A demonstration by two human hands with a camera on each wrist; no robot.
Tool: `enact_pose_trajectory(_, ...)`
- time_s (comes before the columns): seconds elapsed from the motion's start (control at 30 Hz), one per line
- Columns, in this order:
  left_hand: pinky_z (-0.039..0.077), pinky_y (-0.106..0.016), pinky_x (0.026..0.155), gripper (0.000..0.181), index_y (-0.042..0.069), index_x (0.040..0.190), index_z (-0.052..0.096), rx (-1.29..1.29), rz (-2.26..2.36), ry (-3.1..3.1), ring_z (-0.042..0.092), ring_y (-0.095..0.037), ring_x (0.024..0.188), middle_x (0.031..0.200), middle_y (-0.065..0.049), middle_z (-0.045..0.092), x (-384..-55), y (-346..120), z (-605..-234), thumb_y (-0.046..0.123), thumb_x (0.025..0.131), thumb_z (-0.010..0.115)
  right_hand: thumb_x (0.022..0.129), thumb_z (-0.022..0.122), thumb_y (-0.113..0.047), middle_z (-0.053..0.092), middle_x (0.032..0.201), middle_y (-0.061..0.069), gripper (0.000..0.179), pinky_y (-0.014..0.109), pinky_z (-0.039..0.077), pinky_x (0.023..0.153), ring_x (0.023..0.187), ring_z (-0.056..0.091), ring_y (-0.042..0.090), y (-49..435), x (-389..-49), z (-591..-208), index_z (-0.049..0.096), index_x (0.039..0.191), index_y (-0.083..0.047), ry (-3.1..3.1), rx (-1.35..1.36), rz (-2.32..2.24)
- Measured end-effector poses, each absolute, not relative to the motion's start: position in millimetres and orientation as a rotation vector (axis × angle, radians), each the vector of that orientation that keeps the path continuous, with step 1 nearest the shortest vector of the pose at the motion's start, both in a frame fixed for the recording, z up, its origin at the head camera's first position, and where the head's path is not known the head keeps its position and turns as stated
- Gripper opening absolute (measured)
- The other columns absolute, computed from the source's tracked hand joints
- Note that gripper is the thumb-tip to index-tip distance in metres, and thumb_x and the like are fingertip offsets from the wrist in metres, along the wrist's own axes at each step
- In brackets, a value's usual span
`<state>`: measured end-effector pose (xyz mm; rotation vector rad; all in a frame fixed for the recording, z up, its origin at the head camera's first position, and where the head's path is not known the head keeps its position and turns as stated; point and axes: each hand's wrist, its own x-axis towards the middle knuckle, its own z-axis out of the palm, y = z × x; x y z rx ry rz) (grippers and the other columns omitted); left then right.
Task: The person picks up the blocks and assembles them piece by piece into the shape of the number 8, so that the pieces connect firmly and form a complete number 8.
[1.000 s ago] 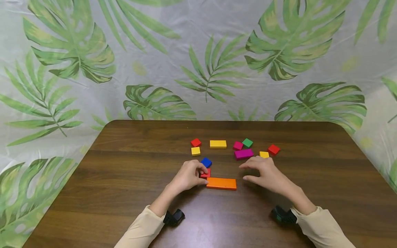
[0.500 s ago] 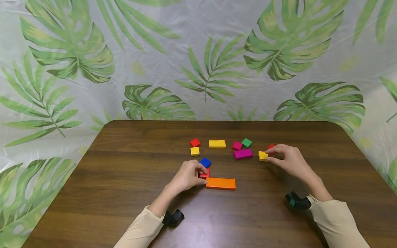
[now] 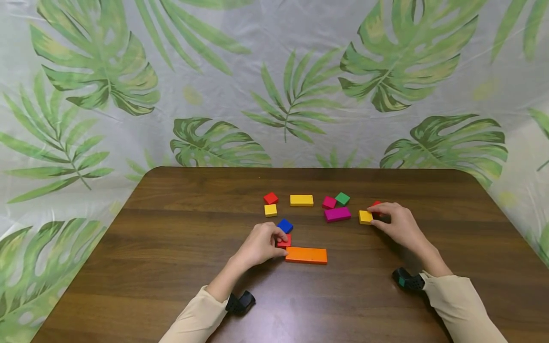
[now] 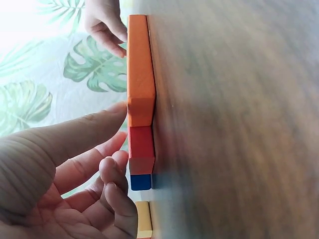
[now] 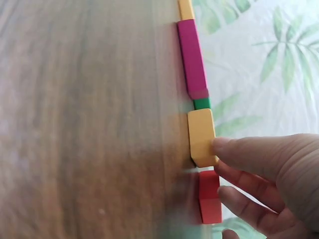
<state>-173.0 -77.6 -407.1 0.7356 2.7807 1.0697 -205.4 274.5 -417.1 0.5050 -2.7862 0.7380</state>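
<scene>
In the head view my left hand rests loosely at the small red block, its fingertips over it. The thumb touches the left end of the long orange block, which lies just in front. Behind the red one is a blue block. Further right, my right hand pinches the small yellow block at its right edge, thumb on the near side. The index finger partly hides a second red block beside it. In the left wrist view the orange, red and blue blocks stand in line.
Along the back lie a red block, a small yellow one and a long yellow one. A purple block, a magenta one and a green one sit together. All lie on a brown wooden table.
My right hand has moved right, from beside the purple block to the small yellow block, and its fingers have come onto it. The left hand and the blocks stay where they were.
</scene>
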Motion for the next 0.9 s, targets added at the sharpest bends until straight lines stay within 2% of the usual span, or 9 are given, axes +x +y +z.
enact_pose_trajectory(0.53,0.04,-0.015,0.054,0.022,0.003,0.083,0.07,0.709,1.071,2.77,0.047,-0.008,0.061,0.077,-0.007,0.061,-172.5,-77.7,-406.2,0.013,0.068,0.083,0.076,0.075,-0.013,0.068,0.102,0.023,0.029,0.049,0.049,0.075,0.083,0.061,0.031,275.2,-206.7,-417.5,0.071,0.102,-0.001,-2.827,0.47,0.729)
enact_pose_trajectory(0.77,0.04,-0.015,0.054,0.022,0.003,0.083,0.071,0.71,1.06,2.774,0.047,-0.007,0.061,0.078,-0.007,0.061,-173.6,-77.4,-405.8,0.013,0.068,0.083,0.075,0.077,-0.019,0.07,0.093,0.015,0.026,0.031,0.047,0.066,0.076,0.059,0.021,273.6,-206.9,-417.6,0.073,0.097,-0.005,-2.832,0.483,0.748)
enact_pose_trajectory(0.9,0.039,-0.015,0.053,0.022,0.003,0.083,0.071,0.709,1.062,2.773,0.047,-0.007,0.06,0.078,-0.007,0.061,-173.9,-77.4,-405.9,0.013,0.068,0.083,0.077,0.076,-0.019,0.07,0.095,0.013,0.027,0.029,0.049,0.068,0.08,0.061,0.021,271.2,-203.9,-413.4,0.072,0.1,-0.006,-2.893,0.508,0.783)
